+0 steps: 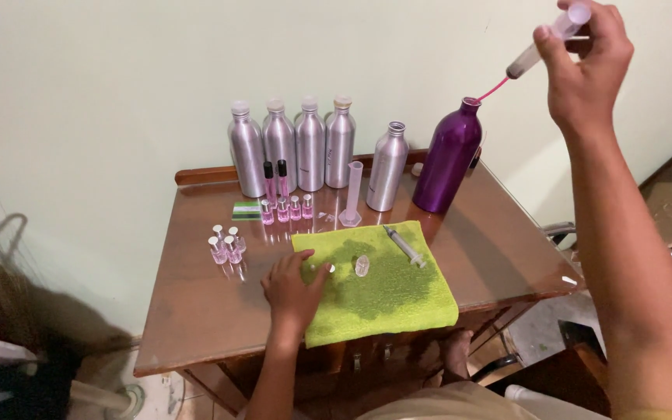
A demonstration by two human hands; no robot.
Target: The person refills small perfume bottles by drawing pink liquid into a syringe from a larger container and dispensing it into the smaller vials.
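Note:
My right hand [585,62] is raised high at the upper right, gripping a clear plastic syringe [542,43]. A thin pink tube [494,88] runs from the syringe tip down into the neck of a tall purple metal bottle [449,159]. My left hand [293,288] rests flat on the left edge of a green towel [386,292], fingers spread near a small clear vial [362,266] lying on the cloth. A second syringe [404,246] lies on the towel's far side.
Several silver metal bottles [297,148] stand along the back of the brown wooden table [196,311]. A clear measuring cylinder [352,194], small pink-filled vials [285,208] and a cluster of vials [225,245] sit left of the towel. A small green card [246,210] lies nearby.

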